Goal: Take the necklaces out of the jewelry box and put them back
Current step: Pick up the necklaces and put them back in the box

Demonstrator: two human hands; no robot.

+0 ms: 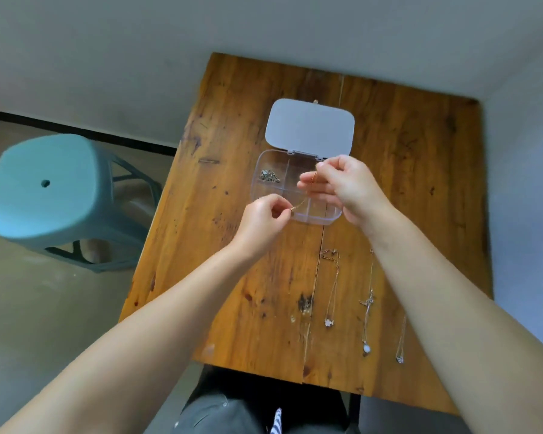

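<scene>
Pinching a thin gold chain necklace (302, 202) taut, the left hand (261, 221) and right hand (345, 186) hover over the clear plastic compartmented jewelry box (265, 191), near 3 silver pendant necklaces (333, 292).

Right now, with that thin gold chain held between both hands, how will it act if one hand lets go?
The gold chain runs between the left hand and the right hand above the clear jewelry box. It looks very thin, so probably floppy: the freed end would likely swing down. It seems light. Fine links like these may tangle or snag.
</scene>
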